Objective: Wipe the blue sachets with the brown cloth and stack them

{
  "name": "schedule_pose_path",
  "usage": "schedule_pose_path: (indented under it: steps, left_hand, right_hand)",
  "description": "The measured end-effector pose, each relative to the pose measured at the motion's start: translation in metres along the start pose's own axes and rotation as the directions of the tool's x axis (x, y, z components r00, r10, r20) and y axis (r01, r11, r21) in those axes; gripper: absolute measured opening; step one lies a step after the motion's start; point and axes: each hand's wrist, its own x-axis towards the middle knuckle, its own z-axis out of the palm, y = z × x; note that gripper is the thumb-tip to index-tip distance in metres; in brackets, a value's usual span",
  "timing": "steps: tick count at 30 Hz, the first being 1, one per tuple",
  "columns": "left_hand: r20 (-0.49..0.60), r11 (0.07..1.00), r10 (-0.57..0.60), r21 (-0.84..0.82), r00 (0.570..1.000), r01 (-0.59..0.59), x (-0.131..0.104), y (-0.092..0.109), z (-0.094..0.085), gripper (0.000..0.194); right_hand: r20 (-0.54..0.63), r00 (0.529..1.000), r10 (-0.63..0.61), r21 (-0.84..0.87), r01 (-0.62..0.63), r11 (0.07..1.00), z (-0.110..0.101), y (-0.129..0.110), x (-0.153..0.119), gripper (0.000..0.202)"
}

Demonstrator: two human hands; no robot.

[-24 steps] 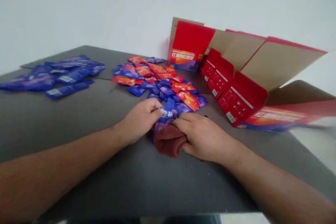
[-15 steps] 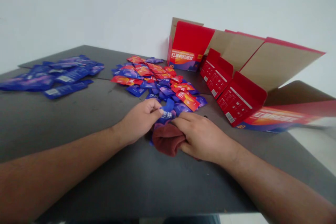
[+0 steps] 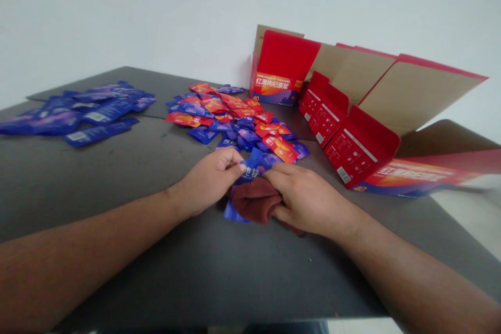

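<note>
Between thumb and fingers, my left hand [image 3: 213, 177] pinches the left edge of a blue sachet [image 3: 250, 168] with white lettering. My right hand [image 3: 309, 193] is closed on a bunched brown cloth [image 3: 256, 201], which lies over the sachet's lower part. The sachet's bottom corner shows below the cloth, and its middle is hidden. Just beyond both hands lies a heap of small red and blue sachets [image 3: 235, 115], its near edge close to my fingers.
Several blue pouches [image 3: 97, 109] form a pile on the left of the dark table [image 3: 176, 282]. Open red cardboard boxes [image 3: 352, 151] with raised lids stand along the right side. Another printed box [image 3: 282, 73] stands at the back near the white wall.
My right hand and the brown cloth have shifted slightly to the right, and more of the blue sachet shows above and below the cloth. My left hand keeps its pinch.
</note>
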Motion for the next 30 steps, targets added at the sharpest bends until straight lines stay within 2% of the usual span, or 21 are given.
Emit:
schedule_pose_path:
  steps: [2, 4, 7, 9, 14, 18, 22, 27, 30]
  left_hand:
    - [0.019, 0.998, -0.023, -0.049, 1.0, 0.024, 0.0, -0.002, 0.001, 0.016]
    - [0.029, 0.997, -0.034, -0.071, 0.999, 0.036, 0.0, -0.002, 0.002, 0.015]
    - [0.02, 0.999, -0.012, -0.036, 1.0, 0.013, 0.0, -0.002, 0.001, 0.016]
    - [0.028, 0.999, -0.011, -0.038, 1.0, 0.012, 0.0, -0.002, 0.001, 0.017]
    - [0.052, 0.996, -0.034, -0.078, 0.998, 0.038, -0.001, -0.004, 0.001, 0.017]
    - [0.063, 0.998, -0.023, -0.059, 0.998, 0.027, -0.002, -0.001, 0.0, 0.016]
    - [0.043, 1.0, 0.005, 0.03, 0.999, -0.007, -0.002, 0.003, -0.002, 0.017]
    - [0.062, 0.999, 0.018, 0.045, 0.998, -0.02, -0.002, 0.005, -0.002, 0.022]
    - [0.047, 0.998, 0.012, 0.061, 0.999, -0.015, -0.003, 0.005, -0.002, 0.019]
  right_hand:
    - [-0.082, 0.99, 0.112, -0.032, -0.115, 0.993, -0.002, 0.007, 0.001, 0.017]
    - [-0.109, 0.982, 0.155, -0.02, -0.158, 0.987, -0.001, 0.01, 0.003, 0.016]
    - [-0.039, 0.996, 0.08, 0.026, -0.079, 0.997, 0.001, 0.006, 0.003, 0.015]
    - [-0.034, 0.998, 0.06, 0.017, -0.06, 0.998, 0.002, 0.004, 0.003, 0.015]
    - [-0.174, 0.961, 0.214, 0.0, -0.217, 0.976, 0.002, 0.012, 0.005, 0.012]
    - [-0.158, 0.966, 0.202, 0.029, -0.2, 0.979, 0.002, 0.016, 0.006, 0.015]
    - [-0.197, 0.941, 0.276, 0.054, -0.271, 0.961, 0.002, 0.015, 0.008, 0.025]
    - [-0.158, 0.964, 0.216, 0.083, -0.205, 0.975, 0.001, 0.016, 0.008, 0.017]
    - [-0.15, 0.954, 0.26, 0.136, -0.241, 0.961, 0.0, 0.018, 0.008, 0.022]
